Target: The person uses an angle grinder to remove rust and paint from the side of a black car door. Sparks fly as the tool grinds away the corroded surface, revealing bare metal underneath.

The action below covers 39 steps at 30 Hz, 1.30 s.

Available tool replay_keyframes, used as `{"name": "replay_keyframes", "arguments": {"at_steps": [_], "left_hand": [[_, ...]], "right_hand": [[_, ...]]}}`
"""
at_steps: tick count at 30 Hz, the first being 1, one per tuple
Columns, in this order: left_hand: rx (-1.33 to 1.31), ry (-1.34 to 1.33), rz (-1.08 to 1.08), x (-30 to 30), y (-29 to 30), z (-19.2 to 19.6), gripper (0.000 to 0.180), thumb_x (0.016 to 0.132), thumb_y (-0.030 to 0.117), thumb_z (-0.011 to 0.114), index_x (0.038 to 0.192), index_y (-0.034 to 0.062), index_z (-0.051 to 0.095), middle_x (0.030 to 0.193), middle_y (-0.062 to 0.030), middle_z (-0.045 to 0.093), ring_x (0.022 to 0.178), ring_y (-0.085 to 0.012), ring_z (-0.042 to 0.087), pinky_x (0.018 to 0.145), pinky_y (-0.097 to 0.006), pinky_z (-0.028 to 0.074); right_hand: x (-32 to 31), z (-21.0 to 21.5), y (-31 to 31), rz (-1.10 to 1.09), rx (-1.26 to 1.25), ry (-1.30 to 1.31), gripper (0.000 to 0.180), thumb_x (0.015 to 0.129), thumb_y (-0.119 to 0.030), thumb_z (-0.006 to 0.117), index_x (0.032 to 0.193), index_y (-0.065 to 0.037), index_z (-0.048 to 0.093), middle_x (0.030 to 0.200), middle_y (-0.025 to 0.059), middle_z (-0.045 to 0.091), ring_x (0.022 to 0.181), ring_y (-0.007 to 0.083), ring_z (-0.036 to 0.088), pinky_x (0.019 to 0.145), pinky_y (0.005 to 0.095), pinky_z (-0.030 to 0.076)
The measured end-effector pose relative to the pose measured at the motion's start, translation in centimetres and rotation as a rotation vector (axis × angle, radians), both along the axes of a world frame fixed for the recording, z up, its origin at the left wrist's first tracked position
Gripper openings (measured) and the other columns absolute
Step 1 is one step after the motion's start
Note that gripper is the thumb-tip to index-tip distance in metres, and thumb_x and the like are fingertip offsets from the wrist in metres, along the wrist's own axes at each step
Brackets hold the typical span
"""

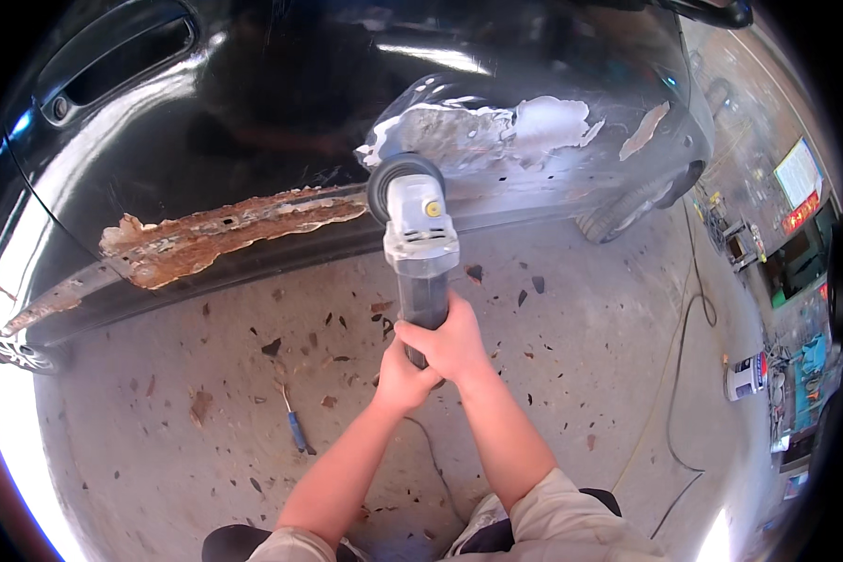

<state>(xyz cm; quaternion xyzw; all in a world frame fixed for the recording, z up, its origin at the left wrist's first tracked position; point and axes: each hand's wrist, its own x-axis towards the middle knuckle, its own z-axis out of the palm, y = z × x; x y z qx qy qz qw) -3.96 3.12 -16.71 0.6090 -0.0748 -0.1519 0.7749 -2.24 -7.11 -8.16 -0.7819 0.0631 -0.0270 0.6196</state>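
Note:
Both my hands are wrapped round the dark body of an angle grinder (423, 244), which points away from me. My left hand (406, 377) grips its rear end, and my right hand (448, 343) closes just ahead of it. The round dark disc (398, 180) at the tool's head is against or very close to the lower side of a black car (281, 112); contact is hard to tell. Left of the disc runs a rusty, peeled sill strip (211, 239). Beyond and right of it lies a sanded grey and white patch (506, 131) of body panel.
Paint and rust flakes (272, 347) litter the concrete floor (159, 450). A blue-handled screwdriver (294, 426) lies left of my arms. A dark cable (672, 412) curves over the floor at right, near a white bucket (746, 377) and cluttered shelving. The car's wheel (618, 214) stands at far right.

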Motion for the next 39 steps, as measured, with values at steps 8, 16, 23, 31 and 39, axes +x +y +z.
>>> {"name": "replay_keyframes", "arguments": {"at_steps": [8, 16, 23, 31, 39], "left_hand": [[-0.061, 0.016, -0.049, 0.1, 0.0, -1.3, 0.063, 0.077, 0.023, 0.079, 0.126, -0.0046, 0.051, 0.113, -0.0135, 0.066, 0.102, -0.0188, 0.065, 0.086, -0.036, 0.054], [-0.168, -0.029, -0.052, 0.3, -0.5, -0.8, 0.064, 0.077, 0.022, 0.081, 0.126, -0.0056, 0.051, 0.113, -0.0119, 0.066, 0.103, -0.0181, 0.064, 0.088, -0.034, 0.053], [-0.339, -0.073, 0.046, -0.4, -2.3, -2.2, 0.057, 0.075, 0.018, 0.082, 0.12, -0.0054, 0.056, 0.112, -0.0111, 0.067, 0.101, -0.0171, 0.065, 0.085, -0.034, 0.054], [-0.337, -0.115, 0.036, -0.1, -2.2, -0.1, 0.053, 0.077, 0.017, 0.081, 0.119, -0.0047, 0.057, 0.109, -0.0106, 0.067, 0.097, -0.016, 0.066, 0.078, -0.033, 0.056], [-0.397, -0.132, 0.136, -0.9, -3.8, 0.1, 0.062, 0.078, 0.02, 0.082, 0.126, -0.0053, 0.052, 0.107, -0.0108, 0.068, 0.094, -0.0173, 0.067, 0.078, -0.034, 0.057]], "right_hand": [[-0.1, 0.3, 0.4, -0.023, -0.086, -0.02, 0.048, 0.072, -0.023, 0.08, 0.108, 0.004, 0.062, 0.097, 0.0175, 0.071, 0.089, 0.0279, 0.07, 0.082, 0.0399, 0.054], [-0.5, 0.4, 0.5, -0.059, -0.215, -0.057, 0.047, 0.071, -0.019, 0.081, 0.108, 0.004, 0.062, 0.093, 0.0132, 0.07, 0.083, 0.0234, 0.067, 0.08, 0.0382, 0.054], [-0.8, 1.5, 0.7, -0.052, -0.3, -0.011, 0.047, 0.07, -0.023, 0.081, 0.103, 0.003, 0.062, 0.094, 0.0208, 0.071, 0.086, 0.0336, 0.071, 0.079, 0.0416, 0.055], [-0.4, 2.4, 0.5, -0.043, -0.296, -0.062, 0.047, 0.069, -0.024, 0.081, 0.102, 0.003, 0.061, 0.093, 0.0211, 0.07, 0.086, 0.0353, 0.071, 0.079, 0.0421, 0.054], [-0.8, 2.9, 0.3, -0.035, -0.382, -0.112, 0.047, 0.069, -0.025, 0.081, 0.1, 0.003, 0.06, 0.091, 0.0203, 0.071, 0.085, 0.0357, 0.071, 0.079, 0.043, 0.054]]}}
